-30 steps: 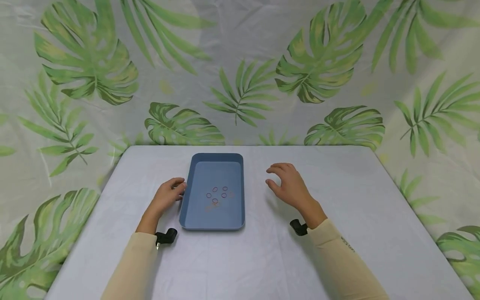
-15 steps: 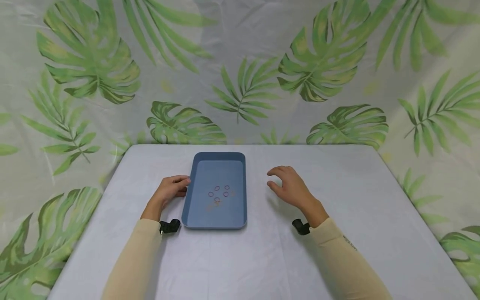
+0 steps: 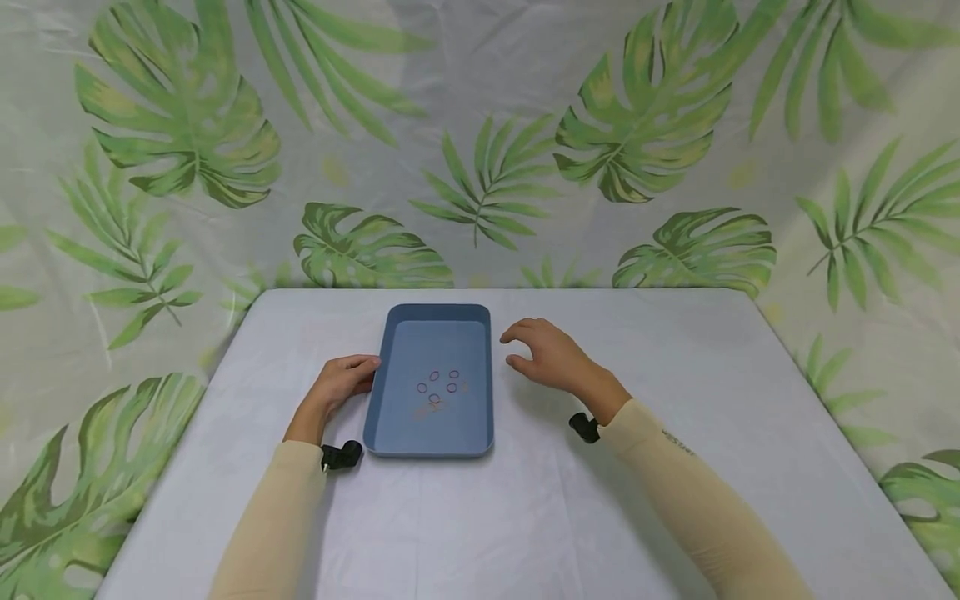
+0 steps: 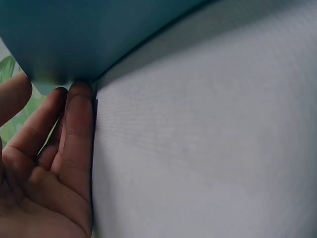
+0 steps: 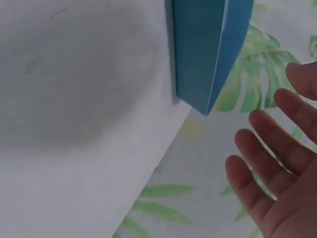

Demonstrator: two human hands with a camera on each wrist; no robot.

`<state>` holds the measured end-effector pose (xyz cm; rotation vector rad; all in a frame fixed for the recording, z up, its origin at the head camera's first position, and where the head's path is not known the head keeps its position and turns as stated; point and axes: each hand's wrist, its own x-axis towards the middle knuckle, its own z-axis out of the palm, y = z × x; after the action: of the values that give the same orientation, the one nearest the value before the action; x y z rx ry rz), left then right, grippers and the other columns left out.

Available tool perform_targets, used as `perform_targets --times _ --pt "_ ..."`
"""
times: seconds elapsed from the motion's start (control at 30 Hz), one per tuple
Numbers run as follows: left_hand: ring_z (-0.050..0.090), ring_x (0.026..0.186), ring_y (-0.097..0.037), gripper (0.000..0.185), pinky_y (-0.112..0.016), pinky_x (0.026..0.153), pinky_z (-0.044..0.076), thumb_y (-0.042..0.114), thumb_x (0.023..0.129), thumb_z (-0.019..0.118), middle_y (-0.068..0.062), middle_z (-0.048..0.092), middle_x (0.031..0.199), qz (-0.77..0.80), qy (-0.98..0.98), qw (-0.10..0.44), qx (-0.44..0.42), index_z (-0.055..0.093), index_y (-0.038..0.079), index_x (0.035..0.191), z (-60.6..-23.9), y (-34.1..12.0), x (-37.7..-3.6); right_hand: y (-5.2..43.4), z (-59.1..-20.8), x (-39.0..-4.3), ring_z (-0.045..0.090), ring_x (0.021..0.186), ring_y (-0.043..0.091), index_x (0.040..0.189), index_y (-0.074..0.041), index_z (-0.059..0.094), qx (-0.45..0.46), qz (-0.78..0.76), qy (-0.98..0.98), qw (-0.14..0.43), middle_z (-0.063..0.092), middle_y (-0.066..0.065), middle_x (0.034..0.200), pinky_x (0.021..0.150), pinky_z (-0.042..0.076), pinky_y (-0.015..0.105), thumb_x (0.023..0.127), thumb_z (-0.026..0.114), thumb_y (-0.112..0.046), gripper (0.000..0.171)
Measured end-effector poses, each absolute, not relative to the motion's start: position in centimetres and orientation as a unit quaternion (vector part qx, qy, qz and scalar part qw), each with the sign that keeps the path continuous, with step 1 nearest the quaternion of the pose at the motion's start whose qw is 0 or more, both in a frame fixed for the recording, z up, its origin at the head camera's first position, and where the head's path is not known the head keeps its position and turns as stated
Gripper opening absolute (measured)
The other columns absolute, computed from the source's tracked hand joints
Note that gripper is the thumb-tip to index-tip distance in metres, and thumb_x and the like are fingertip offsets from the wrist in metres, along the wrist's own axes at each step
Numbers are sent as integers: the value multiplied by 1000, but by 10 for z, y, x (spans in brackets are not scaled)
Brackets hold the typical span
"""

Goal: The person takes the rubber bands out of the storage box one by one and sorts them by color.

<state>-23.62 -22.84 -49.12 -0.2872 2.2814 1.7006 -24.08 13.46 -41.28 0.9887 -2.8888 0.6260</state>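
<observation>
A blue rectangular tray lies on the white-covered table. Inside it are several thin reddish loops that look like small rubber bands, along with a few tan ones. My left hand is at the tray's left side. In the left wrist view its fairly straight fingers touch the foot of the outer wall, with the thumb near the rim. Just off the tray's right side, my right hand hovers above the table with nothing in it, fingers spread and gently bent in the right wrist view.
A white cloth covers the table. Behind it hangs a pale curtain with green leaf prints. Black wrist cameras sit at both cuffs.
My left hand has come up against the tray's left side. The right hand has moved left, closer to the tray's right rim. The loops lie as before.
</observation>
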Motion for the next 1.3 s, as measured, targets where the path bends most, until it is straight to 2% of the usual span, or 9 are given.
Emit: perform_targets --times 0.13,0.27,0.47,0.6,0.73,0.97,1.3 --pt "65 105 -5 53 -21 93 56 33 100 59 -22 53 144 591 786 152 -99 53 -1 141 -491 -230 -236 114 -412 -245 61 120 27 123 -6 67 347 166 -923 -12 65 11 127 102 52 43 95 65 -16 30" --pt "64 104 -4 55 -22 95 56 33 100 60 -22 51 146 593 783 157 -100 51 0 143 -491 -231 -236 96 -417 -249 62 118 25 119 -7 70 376 154 -914 -18 67 9 121 100 54 40 94 65 -12 25" --pt "64 98 -1 53 -19 90 55 31 99 61 -23 52 144 596 783 147 -99 53 -1 141 -492 -230 -237 77 -435 -260 63 111 24 110 -8 74 392 149 -908 -20 69 7 113 96 54 38 93 66 -9 19" --pt "64 96 -1 52 -19 89 56 29 99 62 -22 55 142 598 783 142 -96 54 -2 139 -493 -228 -235 72 -445 -262 65 104 22 105 -11 77 406 114 -907 -3 70 5 107 92 56 37 91 70 -11 15" --pt "64 101 -4 52 -23 93 56 31 99 62 -21 55 143 597 783 142 -98 55 -1 139 -494 -229 -235 68 -451 -263 64 99 22 100 -14 78 414 82 -907 9 72 3 104 87 56 37 90 72 -14 12" --pt "64 107 -7 53 -28 100 55 34 98 62 -20 54 144 591 787 144 -102 55 2 140 -492 -229 -236 62 -456 -266 61 95 19 96 -15 79 415 57 -908 -4 71 1 101 84 55 34 90 72 -16 9" --pt "64 110 -8 51 -30 102 54 32 99 61 -20 53 145 589 788 145 -104 55 2 140 -492 -229 -235 56 -457 -267 64 94 20 94 -17 79 406 35 -913 -17 72 0 100 83 55 37 89 74 -18 7"
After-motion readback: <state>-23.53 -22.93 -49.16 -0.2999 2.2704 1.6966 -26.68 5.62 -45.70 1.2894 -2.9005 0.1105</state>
